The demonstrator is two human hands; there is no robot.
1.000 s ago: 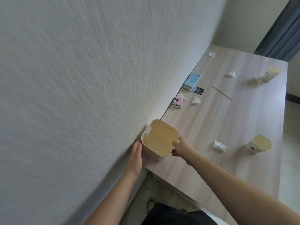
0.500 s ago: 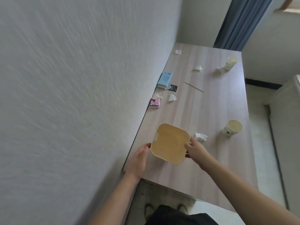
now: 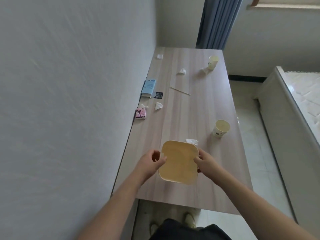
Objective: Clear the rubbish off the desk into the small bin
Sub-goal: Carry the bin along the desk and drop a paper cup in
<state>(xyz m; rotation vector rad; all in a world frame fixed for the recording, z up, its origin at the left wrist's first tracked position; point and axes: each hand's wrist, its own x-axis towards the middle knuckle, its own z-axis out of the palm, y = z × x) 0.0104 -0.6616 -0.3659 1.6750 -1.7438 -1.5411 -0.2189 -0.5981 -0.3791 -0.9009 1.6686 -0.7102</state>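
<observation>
The small cream bin [image 3: 178, 163] stands on the near part of the wooden desk [image 3: 190, 110], seen from above with nothing in it. My left hand [image 3: 152, 161] grips its left rim and my right hand [image 3: 206, 161] grips its right rim. A crumpled tissue [image 3: 191, 141] lies just behind the bin. A paper cup [image 3: 221, 128] stands to the right. More tissues [image 3: 158, 106] [image 3: 181, 71] [image 3: 204, 70], a thin wooden stick [image 3: 180, 91] and a second paper cup [image 3: 213, 61] lie farther back.
Along the wall lie a pink tissue pack [image 3: 140, 113], a blue box [image 3: 149, 87], a black card [image 3: 158, 95] and a white scrap [image 3: 160, 56]. A bed [image 3: 294, 104] stands right of the desk, a blue curtain [image 3: 218, 21] behind it.
The bin has moved from the wall-side corner towards the middle of the desk's near end, both hands on it. My view has swung right, off the wall.
</observation>
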